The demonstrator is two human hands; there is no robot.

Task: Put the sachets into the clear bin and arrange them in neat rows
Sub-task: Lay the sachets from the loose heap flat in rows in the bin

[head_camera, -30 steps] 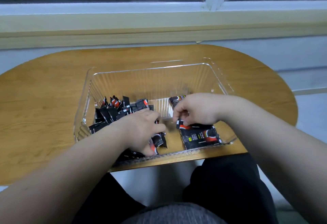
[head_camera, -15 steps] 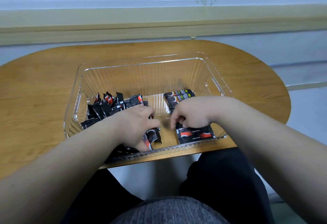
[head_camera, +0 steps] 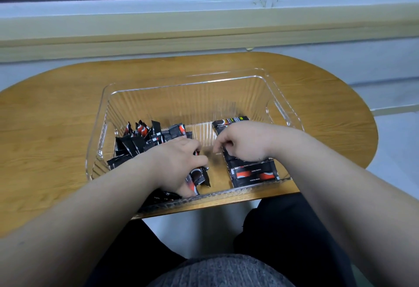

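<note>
A clear bin (head_camera: 188,83) stands on the wooden table (head_camera: 56,116). Inside it on the left lies a loose pile of black-and-red sachets (head_camera: 140,141). On the right, flat sachets form a row (head_camera: 254,173) running from the near wall toward the far wall. My left hand (head_camera: 179,162) is in the bin at the pile's near right and grips a few sachets (head_camera: 198,176) under its curled fingers. My right hand (head_camera: 244,139) lies over the middle of the row, fingers curled down onto a sachet there. Most of the row's middle is hidden by it.
The bin's near wall sits at the table's front edge, just above my lap. A wall and window sill (head_camera: 204,28) run close behind the table. Bare bin floor (head_camera: 210,132) shows between the pile and the row.
My right hand has lowered onto the row and moved slightly toward its far end. My left hand has stayed on the sachets at the pile's edge.
</note>
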